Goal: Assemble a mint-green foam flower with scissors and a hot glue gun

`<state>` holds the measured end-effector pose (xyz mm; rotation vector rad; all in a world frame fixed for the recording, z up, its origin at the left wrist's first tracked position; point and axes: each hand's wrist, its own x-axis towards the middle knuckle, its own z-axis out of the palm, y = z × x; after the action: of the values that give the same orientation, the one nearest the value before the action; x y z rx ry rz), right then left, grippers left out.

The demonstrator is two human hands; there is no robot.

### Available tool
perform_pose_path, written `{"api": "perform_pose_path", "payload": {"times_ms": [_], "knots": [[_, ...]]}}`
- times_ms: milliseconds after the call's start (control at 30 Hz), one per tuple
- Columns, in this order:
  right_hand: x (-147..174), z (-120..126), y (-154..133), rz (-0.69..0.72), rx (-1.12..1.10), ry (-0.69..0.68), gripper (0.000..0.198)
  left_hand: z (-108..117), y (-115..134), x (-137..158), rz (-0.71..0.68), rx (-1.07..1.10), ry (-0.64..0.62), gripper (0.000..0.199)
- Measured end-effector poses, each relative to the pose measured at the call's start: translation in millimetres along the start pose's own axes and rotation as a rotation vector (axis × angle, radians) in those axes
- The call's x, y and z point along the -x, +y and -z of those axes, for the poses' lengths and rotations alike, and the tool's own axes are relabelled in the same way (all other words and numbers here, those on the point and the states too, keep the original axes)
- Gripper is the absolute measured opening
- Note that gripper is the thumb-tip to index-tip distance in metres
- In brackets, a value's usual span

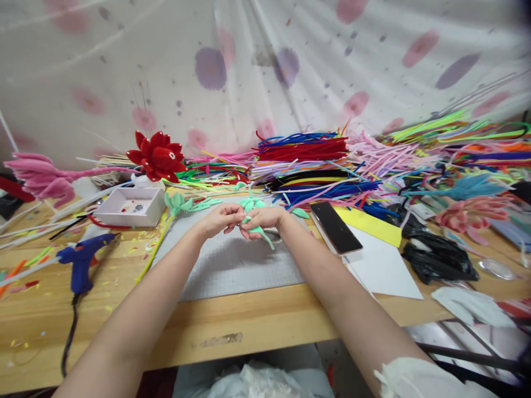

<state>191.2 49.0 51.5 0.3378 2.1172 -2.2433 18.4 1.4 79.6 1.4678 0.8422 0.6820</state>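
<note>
Two bare hands meet over a gray mat (244,271) on a cluttered wooden worktop (265,318), working a mint-green sprig (254,203) between them, its leaves showing above and below the fingers. The left hand (224,216) pinches at the sprig with thumb and fingertips drawn together, while the right hand (262,218) curls about it, a pale leaf poking out by the thumb and a thin tip trailing toward five o'clock. With the hands as the center of the dial, a mint-green flower (176,203) lies at nine o'clock near the mat's edge, a white box (131,209) just beyond it. A blue glue gun (83,262) stands between eight and nine, its dark cord (69,334) running down toward the near edge of the worktop. A red flower (156,156) rises at ten, and a large pink flower (41,177) sits farther out between nine and ten. Bundles of fuzzy sticks (305,150), red and blue among them, are heaped from twelve to two. At three o'clock a black phone (336,228) rests beside a yellow sheet (371,225), with white paper (384,268) and a crumpled black bag (440,260) between three and four. A white curtain (166,66) with pink and purple flowers hangs at twelve.
</note>
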Motion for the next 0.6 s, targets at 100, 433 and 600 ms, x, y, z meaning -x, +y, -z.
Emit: {"api": "perform_pose_path", "payload": {"times_ms": [100, 433, 600], "knots": [[1, 4, 6, 0.017, -0.035, 0.054, 0.040, 1, -2, -2, -0.007, -0.014, 0.047, 0.044], [0, 1, 3, 0.018, -0.118, 0.235, 0.046, 9, 3, -4, -0.123, -0.248, 0.175, 0.040], [7, -9, 5, 0.087, -0.045, 0.560, 0.039, 34, -8, -2, -0.215, -0.314, 0.509, 0.034]]}}
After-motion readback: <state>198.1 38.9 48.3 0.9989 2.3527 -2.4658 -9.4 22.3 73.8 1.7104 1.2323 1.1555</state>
